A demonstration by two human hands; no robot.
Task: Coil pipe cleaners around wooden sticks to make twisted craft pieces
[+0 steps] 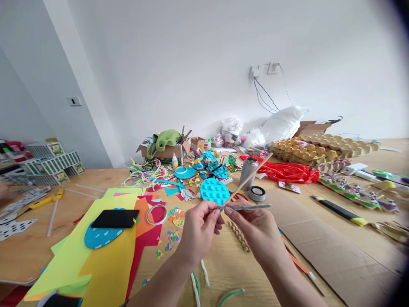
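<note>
My left hand pinches the lower end of a thin wooden stick, which slants up to the right. Close beside it, my right hand is closed on a grey pipe cleaner that sticks out to the right. The two sets of fingertips almost meet, and the pipe cleaner's other end is hidden there, so I cannot tell if it wraps the stick. Below my hands lie green pipe cleaners and white ones. A braided tan cord lies between my wrists.
Behind my hands are a blue dimpled disc, a metal flask and its lid. Coloured paper with a black phone lies left. Cardboard, a utility knife and egg trays are right.
</note>
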